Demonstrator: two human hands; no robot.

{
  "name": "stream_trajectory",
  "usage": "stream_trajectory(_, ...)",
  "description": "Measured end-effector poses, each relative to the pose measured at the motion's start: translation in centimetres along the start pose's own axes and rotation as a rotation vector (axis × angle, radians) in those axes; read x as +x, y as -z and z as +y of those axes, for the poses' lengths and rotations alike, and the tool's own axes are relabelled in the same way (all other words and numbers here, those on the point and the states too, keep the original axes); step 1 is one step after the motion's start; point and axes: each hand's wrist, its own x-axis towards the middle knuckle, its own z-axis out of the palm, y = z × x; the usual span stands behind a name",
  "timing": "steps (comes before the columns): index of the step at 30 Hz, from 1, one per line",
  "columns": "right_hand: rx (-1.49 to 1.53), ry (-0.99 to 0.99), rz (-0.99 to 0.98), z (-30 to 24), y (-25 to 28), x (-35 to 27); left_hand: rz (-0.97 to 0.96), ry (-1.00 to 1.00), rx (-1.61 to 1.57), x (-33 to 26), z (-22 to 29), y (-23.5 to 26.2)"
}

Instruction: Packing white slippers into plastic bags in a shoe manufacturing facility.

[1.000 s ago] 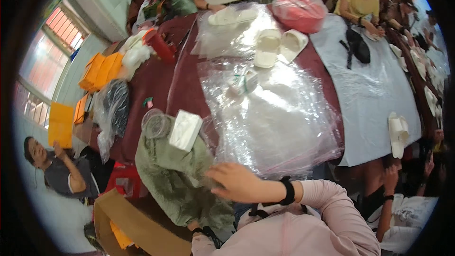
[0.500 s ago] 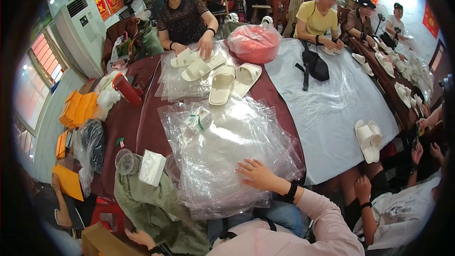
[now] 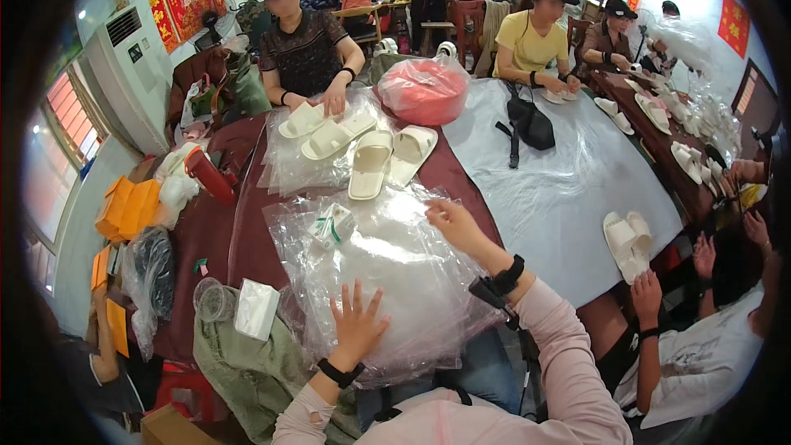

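A stack of clear plastic bags (image 3: 395,280) lies on the table in front of me. My left hand (image 3: 358,325) rests flat on its near part, fingers spread. Over the stack's far right part is my right hand (image 3: 456,227), its fingers loosely bent and a little blurred; nothing shows in them. Beyond its fingertips are a pair of cream slippers, one slipper (image 3: 370,166) at left and the other slipper (image 3: 412,155) at right. A small white and green packet (image 3: 332,227) lies on the bags' far left part.
Across the table a person handles more cream slippers (image 3: 338,136) on clear bags. Nearby are a wrapped red bundle (image 3: 424,91), a black bag (image 3: 530,119), a red flask (image 3: 210,175), a tissue pack (image 3: 257,309) and a clear tub (image 3: 214,301). Slippers (image 3: 628,243) sit near a neighbour at right.
My left hand has come up from the lower left onto the bags. My right hand has lifted off the bags and moved farther away, toward the slippers. The view has shifted slightly.
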Motion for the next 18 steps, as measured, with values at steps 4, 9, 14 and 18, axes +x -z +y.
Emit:
stream_trajectory(4,0.076,-0.157,0.167,3.3,0.5,5.5,-0.023,0.051,-0.079,0.2,-0.2,-2.3)
stream_trajectory(9,0.483,-0.313,0.214,5.6,-2.6,10.5,0.014,0.096,-0.128,-0.2,-0.2,-2.1)
stream_trajectory(14,0.586,-0.300,0.128,10.9,-5.6,14.6,-0.003,0.079,-0.156,0.2,0.2,-1.5)
stream_trajectory(18,0.814,-0.409,0.242,9.8,-10.8,15.2,0.008,0.103,-0.131,-0.8,-0.7,-2.0)
